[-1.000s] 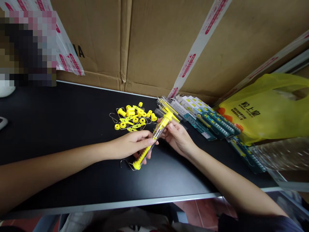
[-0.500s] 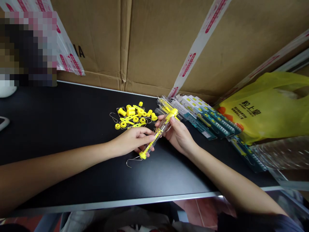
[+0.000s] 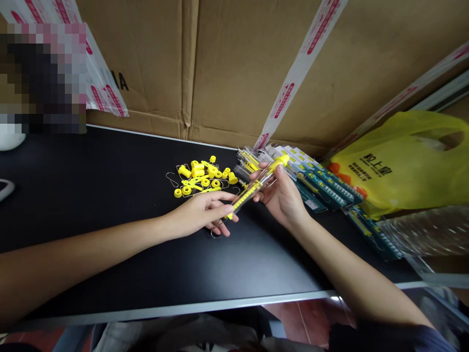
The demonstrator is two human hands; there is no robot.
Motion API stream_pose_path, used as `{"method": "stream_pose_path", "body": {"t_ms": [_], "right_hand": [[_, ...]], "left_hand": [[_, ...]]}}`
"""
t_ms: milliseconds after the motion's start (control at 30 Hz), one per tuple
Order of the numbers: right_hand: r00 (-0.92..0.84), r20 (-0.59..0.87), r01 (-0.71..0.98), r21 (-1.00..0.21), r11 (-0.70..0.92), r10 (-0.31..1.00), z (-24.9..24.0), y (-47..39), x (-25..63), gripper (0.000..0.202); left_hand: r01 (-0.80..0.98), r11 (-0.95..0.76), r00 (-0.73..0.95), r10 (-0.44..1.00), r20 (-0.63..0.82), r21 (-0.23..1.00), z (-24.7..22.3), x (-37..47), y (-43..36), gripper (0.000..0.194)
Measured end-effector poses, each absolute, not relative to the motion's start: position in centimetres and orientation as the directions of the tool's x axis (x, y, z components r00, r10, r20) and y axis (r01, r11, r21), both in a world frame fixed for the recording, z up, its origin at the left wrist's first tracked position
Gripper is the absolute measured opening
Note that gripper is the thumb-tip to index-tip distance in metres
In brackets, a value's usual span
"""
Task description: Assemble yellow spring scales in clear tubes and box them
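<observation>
A tubular spring scale (image 3: 245, 196) slants between my hands, with a clear barrel, a yellow graduated strip inside and a yellow cap at its upper right end. My right hand (image 3: 285, 200) grips it near that cap, thumb on top. My left hand (image 3: 207, 211) pinches the lower end between thumb and fingers. A thin wire hook (image 3: 216, 235) shows below my left fingers, partly hidden by them. Just beyond my left hand lies a pile of yellow plastic parts (image 3: 198, 172), among them rings, caps, flat strips and bent wire hooks.
Several clear tubes with yellow parts (image 3: 249, 159) lie behind my right hand. Next to them are stacked teal packages (image 3: 322, 183) and a yellow plastic bag (image 3: 406, 166). A large cardboard box (image 3: 234, 68) stands along the back of the black table (image 3: 110, 181).
The spring scale has shifted up and to the right with my right hand. My left hand stays nearly in place and is now at the scale's lower end, covering more of the hook.
</observation>
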State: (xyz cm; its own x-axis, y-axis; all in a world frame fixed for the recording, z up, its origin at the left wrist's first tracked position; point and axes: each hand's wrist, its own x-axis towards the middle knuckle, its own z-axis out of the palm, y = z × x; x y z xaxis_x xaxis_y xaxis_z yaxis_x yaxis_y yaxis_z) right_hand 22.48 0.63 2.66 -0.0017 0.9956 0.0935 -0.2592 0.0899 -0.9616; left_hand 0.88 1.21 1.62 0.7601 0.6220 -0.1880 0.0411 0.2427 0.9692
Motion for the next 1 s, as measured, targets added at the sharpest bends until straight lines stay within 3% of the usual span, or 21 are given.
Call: {"method": "stream_pose_path", "body": {"t_ms": [233, 667, 867, 1000], "right_hand": [[0.08, 0.084, -0.281, -0.954, 0.104, 0.993, 2.9, 1.1, 23.4, 0.038], [-0.175, 0.032, -0.255, -0.967, -0.014, 0.984, 3.4, -0.1, 22.3, 0.041], [-0.229, 0.017, -0.218, -0.975, -0.034, 0.973, 3.3, -0.3, 22.2, 0.041], [-0.238, 0.028, -0.251, -0.967, -0.034, 0.971, 3.2, -0.3, 22.2, 0.036]], "left_hand": [[0.088, 0.282, 0.775, 0.584, -0.244, 0.955, 1.5, 0.9, 1.3, 0.041], [0.056, 0.158, 0.851, 0.509, -0.13, 0.986, 1.8, 0.8, 0.8, 0.031], [0.023, 0.127, 0.77, 0.63, -0.098, 0.992, 0.7, 0.9, 0.4, 0.029], [0.057, 0.085, 0.763, 0.638, -0.098, 0.995, 0.6, 0.9, 0.2, 0.028]]}}
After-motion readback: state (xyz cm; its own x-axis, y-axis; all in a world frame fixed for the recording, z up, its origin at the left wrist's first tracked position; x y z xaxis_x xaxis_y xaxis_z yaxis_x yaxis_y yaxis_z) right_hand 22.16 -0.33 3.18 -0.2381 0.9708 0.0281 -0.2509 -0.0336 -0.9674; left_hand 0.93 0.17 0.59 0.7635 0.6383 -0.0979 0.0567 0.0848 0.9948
